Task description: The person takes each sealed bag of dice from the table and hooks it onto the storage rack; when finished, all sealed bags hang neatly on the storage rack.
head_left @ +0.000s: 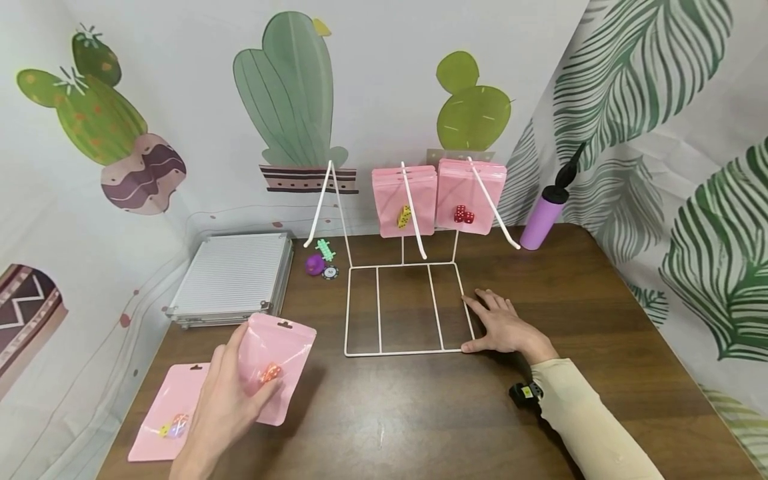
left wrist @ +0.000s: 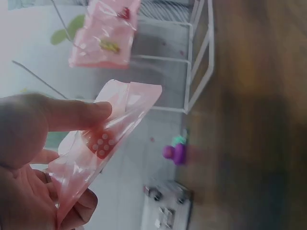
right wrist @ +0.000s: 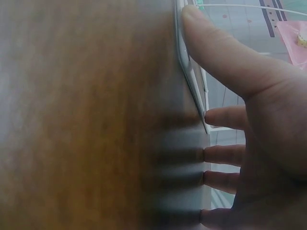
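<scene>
Okay, your left hand pinches a pink pouch off the table, thumb on the front and fingers curled behind, clamped on the film. The left wrist view shows the thumb pressed flat on the pouch and a red die inside it. The pouch sits low and left, well apart from the rack.

Your right hand lies flat on the table at the rack's right edge, fingers straight and slightly spread. In the right wrist view its thumb touches the white wire. It grips nothing; it looks like it is steadying the base.

Progress, as far as this shows: two stacks of pouches already hang on the middle and right hooks, one showing a yellow die, one showing red dice. The left hook hangs bare. One pouch is in hand, not yet hung. A second pouch lies flat on the table just beside your left wrist, untouched. So I judge at least two pouches are left.

Also around: a grey case at the left, small tokens near the bare hook, and a purple pump at the back right.
</scene>
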Demonstrator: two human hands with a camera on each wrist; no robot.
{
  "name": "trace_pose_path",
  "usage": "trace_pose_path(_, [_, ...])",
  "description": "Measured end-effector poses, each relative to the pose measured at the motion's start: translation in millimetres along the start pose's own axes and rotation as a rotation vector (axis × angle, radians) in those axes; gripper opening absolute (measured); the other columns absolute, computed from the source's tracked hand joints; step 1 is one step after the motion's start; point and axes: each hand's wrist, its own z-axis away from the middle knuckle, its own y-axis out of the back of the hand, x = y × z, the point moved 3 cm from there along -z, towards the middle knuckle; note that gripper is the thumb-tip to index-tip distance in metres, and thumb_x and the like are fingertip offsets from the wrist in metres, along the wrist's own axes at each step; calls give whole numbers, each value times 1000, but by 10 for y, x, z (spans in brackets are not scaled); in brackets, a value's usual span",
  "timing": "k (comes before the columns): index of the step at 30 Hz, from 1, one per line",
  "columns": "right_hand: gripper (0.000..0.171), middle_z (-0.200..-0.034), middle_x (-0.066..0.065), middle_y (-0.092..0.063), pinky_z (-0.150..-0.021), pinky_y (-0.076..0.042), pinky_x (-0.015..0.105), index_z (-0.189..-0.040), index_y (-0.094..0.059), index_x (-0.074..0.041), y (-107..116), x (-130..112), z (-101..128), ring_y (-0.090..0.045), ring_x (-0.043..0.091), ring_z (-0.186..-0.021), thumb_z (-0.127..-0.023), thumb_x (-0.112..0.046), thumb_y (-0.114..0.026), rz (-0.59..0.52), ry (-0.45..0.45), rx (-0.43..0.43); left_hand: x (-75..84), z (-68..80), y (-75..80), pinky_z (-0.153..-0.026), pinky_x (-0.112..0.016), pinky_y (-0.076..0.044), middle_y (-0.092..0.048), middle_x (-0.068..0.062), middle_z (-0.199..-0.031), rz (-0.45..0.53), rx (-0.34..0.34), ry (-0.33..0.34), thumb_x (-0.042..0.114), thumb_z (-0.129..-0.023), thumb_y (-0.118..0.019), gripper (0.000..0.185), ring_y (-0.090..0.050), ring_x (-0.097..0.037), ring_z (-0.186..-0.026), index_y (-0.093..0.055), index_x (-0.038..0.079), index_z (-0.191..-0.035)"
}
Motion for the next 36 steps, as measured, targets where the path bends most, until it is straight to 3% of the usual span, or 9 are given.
trace_pose_path(9, [105,-151,32,-27,-105,-18,77,-149,-35,-5,17,-19,1,-21,55,-138,-70,-58,-79,-2,-2,-3,377,-180,82,-65,-29,-42,-52,-8,-104,100,27,-64,17,-61,-92,111,-46,-14,-79,-31,20,-153])
trace_pose_path(15, [105,-151,32,-27,-105,-19,77,-149,-35,-5,13,-19,7,-21,55,-139,-70,-58,-79,2,-6,-3,623,-312,132,-65,-33,-44,-54,-10,-104,152,110,-178,16,-61,-92,108,-49,-15,-82,-34,17,-152])
trace_pose_path(19, [105,-151,32,-27,-105,-19,77,-149,-35,-5,8,-13,5,-21,54,-139,-70,-58,-79,0,-9,-3,755,-381,160,-68,-28,-42,-55,-12,-105,208,168,-249,14,-61,-91,107,-50,-15,-86,-35,15,-152])
trace_pose_path(23, [105,-151,31,-27,-105,-19,77,-149,-35,-5,7,-10,0,-21,54,-139,-70,-59,-79,3,-9,-3,854,-430,178,-68,-22,-38,-54,-11,-101,257,186,-281,15,-61,-91,104,-47,-15,-85,-36,12,-150])
trace_pose_path(28, [106,-151,32,-27,-105,-19,76,-150,-35,-6,16,-21,-2,-22,54,-139,-70,-60,-78,6,-7,1,934,-493,211,-69,-25,-38,-54,-14,-102,283,186,-308,16,-64,-88,101,-45,-16,-85,-35,8,-150])
trace_pose_path(36, [105,-151,32,-27,-105,-18,77,-149,-35,-5,23,-34,2,-21,55,-139,-70,-59,-79,1,-7,-1,1016,-582,280,-79,-29,-40,-58,-20,-115,381,321,-391,14,-63,-85,96,-51,-24,-95,-39,2,-147])
